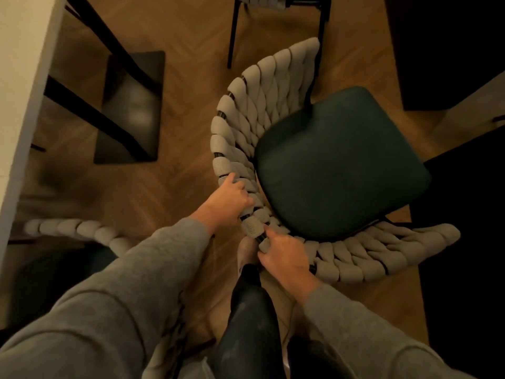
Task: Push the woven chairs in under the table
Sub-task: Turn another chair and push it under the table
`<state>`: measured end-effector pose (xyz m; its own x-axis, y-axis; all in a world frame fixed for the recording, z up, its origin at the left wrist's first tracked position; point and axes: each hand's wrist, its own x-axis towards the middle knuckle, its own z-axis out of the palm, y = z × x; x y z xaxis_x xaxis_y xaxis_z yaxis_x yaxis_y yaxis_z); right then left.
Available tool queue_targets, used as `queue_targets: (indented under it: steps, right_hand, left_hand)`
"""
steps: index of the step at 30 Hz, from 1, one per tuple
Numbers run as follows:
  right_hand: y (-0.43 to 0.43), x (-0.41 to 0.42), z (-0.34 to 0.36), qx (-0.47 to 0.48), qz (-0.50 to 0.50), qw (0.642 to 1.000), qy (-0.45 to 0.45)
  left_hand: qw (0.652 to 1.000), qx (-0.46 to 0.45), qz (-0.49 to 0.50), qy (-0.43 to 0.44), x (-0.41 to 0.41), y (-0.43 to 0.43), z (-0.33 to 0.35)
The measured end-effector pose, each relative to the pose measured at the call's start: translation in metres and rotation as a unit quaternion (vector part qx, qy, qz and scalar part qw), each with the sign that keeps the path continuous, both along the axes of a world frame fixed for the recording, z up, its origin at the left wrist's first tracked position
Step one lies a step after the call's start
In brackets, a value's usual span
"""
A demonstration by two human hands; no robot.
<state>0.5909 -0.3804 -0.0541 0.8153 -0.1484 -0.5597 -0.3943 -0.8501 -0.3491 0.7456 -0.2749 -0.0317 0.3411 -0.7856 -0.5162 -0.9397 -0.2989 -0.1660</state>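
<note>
Both hands closed on the curved woven backrest [246,149] of one woven chair [322,160], centre of frame. Left hand [228,199] wraps the rim, grip pressed around the woven cord and dark frame tube. Right hand [284,258] just below it along the same rim, fingers curled over the edge, thumb on the weave. The hands are near each other, both at the bend of the backrest.

Chair sits on the wood floor [175,192], dark green seat [338,162] angled toward the right of frame. White tabletop [24,86] runs down the left edge, well apart from this chair, dark table base [131,105] showing beneath it. A second woven chair [79,228] at lower left, close to the tabletop edge. A third chair's black legs [232,31] at the top centre.

Risks, as judged:
- Seat points away from the tabletop; the chair needs turning first. Both hands being close together gives little leverage, so it could swing wide.
- A wide swing could knock the legs at top centre.
- The person's foot [247,253] stands right under the backrest; a chair leg could catch it.
- Pushed in crooked, the chair could strike the table base or the neighbouring chair.
- Soft weave may shift under the grip.
</note>
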Motion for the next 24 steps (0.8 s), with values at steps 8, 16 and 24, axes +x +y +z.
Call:
queue_targets:
  steps: [8,16,24]
  right_hand:
    - [-0.013,-0.113,0.009,0.028,0.070,0.997,-0.002]
    - [-0.045,-0.182,0.011,0.032,0.145,0.989,0.019]
    - [-0.081,-0.160,0.021,0.033,0.194,0.980,0.009]
  left_hand:
    - [0.992,0.032,0.114,0.031,-0.135,0.013,0.003]
    - [0.983,0.020,0.172,0.060,-0.225,0.008,-0.001]
    - [0.974,-0.001,0.213,0.069,-0.218,-0.017,0.004]
